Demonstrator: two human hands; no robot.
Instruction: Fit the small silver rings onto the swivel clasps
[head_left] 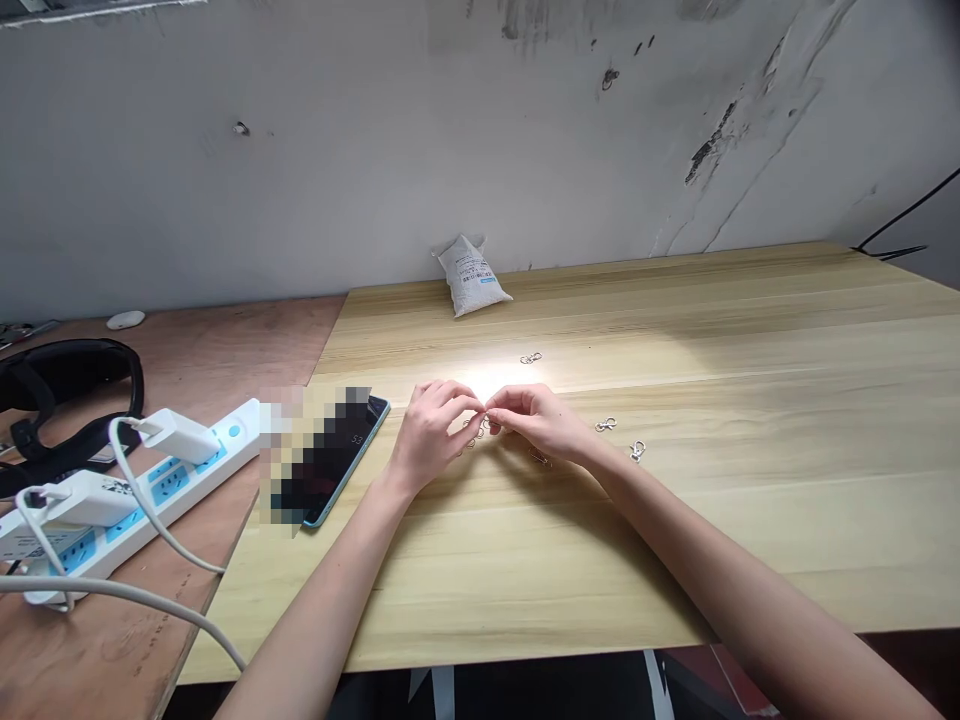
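My left hand (437, 425) and my right hand (534, 418) meet over the table, thumbs and forefingers pinched tip to tip. Whatever small piece sits between the fingertips is too tiny and covered to make out. Right below them are several thin metal rings (472, 432), partly hidden by the left fingers. A silver swivel clasp (540, 459) lies in the shadow under my right hand. Two more clasps, one (606, 425) nearer and one (637, 451) farther out, rest beside my right forearm. Beyond the hands is another metal clasp (531, 358).
A phone (349, 455), partly pixelated, lies left of my left hand. Farther left, a white power strip (180, 490) with chargers and cables sits on a brown board, near a black headset-like strap (135, 375). A filled plastic bag (472, 280) stands against the wall.
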